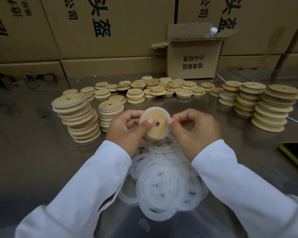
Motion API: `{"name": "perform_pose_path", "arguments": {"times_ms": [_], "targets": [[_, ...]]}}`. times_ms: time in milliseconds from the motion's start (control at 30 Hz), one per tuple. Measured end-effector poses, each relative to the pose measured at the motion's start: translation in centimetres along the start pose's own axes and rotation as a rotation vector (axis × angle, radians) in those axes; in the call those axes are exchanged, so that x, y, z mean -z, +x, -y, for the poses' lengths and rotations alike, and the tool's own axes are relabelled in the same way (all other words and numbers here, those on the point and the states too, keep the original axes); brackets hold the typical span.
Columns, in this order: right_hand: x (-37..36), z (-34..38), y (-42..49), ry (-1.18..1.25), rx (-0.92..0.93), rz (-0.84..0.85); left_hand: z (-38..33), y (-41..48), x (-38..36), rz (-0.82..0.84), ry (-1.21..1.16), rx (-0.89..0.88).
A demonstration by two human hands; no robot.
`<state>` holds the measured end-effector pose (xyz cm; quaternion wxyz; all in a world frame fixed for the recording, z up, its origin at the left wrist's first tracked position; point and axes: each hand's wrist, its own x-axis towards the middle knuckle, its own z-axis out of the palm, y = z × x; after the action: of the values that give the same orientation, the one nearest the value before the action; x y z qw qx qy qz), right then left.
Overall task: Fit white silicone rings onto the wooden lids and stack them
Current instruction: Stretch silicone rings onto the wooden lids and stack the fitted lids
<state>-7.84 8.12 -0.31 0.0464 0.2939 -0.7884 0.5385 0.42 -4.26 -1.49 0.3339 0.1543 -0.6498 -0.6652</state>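
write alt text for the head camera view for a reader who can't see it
A left hand grips a wooden lid while the right hand pinches a white silicone ring at its edge, above a steel table. Loose rings lie nearer the person, ringed stacks stand left, bare lids behind and right.

Dim, soft overhead glare on steel table [41,152]; edges perhaps warped.

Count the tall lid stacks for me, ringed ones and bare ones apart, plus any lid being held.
Ringed stacks: 2
Bare stacks: 3
Lid held in both hands: 1
Total: 6 (5 stacks and 1 lid)
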Motion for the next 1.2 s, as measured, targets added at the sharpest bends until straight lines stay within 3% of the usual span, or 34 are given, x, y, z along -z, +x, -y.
{"name": "perform_pose_path", "arguments": {"times_ms": [133, 533, 1000, 1200], "targets": [[0.5, 0.1, 0.5, 0.04, -0.06, 0.06, -0.2, 0.2, 0.2, 0.043, 0.033, -0.061], [2.0, 0.8, 1.3, -0.024, -0.006, 0.172, -0.9, 0.8, 0.7, 0.095, 0.008, -0.095], [1.4, 1.0, 0.8, -0.086, 0.028, 0.216, -0.6, 1.0, 1.1, 0.073, -0.163, 0.035], [1.6, 0.5, 0.6, 0.043, -0.031, 0.201, -0.5, 0.4, 0.7, 0.086, -0.189, 0.061]]}}
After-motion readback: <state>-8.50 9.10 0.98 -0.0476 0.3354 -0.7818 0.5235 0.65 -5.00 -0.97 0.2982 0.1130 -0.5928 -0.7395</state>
